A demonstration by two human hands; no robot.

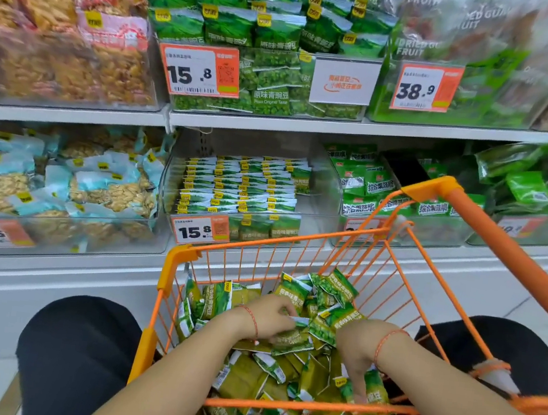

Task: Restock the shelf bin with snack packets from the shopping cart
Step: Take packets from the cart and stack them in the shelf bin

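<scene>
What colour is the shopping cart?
Orange. The shopping cart has orange wire sides and an orange handle, seen clearly in the head view.

Two tiers of pale grey metal shelving [275, 125] are seen against the aisle wall, fitted with clear plastic bins [55, 235] and orange-and-white price tags [199, 70]. Pale glossy floor tiles [543, 309] are visible at right. Lighting is even and bright.

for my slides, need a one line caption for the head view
Both hands, left and right, gather green snack packets in an orange shopping cart facing the shelf bin.
</scene>
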